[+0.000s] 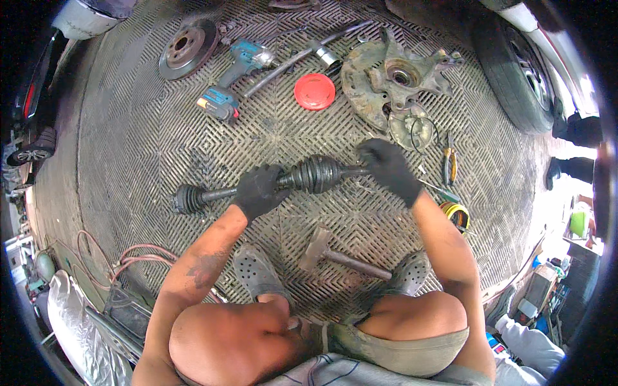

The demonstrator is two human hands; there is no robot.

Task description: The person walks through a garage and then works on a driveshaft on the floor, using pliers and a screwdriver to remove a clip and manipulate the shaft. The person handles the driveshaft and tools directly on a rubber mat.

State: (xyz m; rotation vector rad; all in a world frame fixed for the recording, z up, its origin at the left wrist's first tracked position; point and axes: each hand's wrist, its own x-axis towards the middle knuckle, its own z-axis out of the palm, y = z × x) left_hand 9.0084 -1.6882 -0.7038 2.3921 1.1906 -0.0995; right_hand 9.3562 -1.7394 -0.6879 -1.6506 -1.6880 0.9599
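Note:
A greasy drive shaft (pixel 317 174) with ribbed black rubber boots lies across in front of me, tilted up slightly to the right. My left hand (pixel 259 192), in a black glove, is closed around it between the small left boot and the large middle boot. At the shaft's right end, my right hand (pixel 393 168), gloved in black too, is curled over the bar; its fingertips are partly hidden. Nearer to me, a hammer (pixel 354 262) with a blocky head rests on the floor between my grey perforated clogs.
Beyond the shaft lie a teal cordless impact wrench (pixel 241 67), brake disc (pixel 188 50), long bar (pixel 277 72), socket (pixel 325 56), red lid (pixel 315 92) and rusty steering knuckle (pixel 400 77). Pliers (pixel 453 166) and a screwdriver (pixel 444 192) lie right; a wheel (pixel 515 74) stands beyond.

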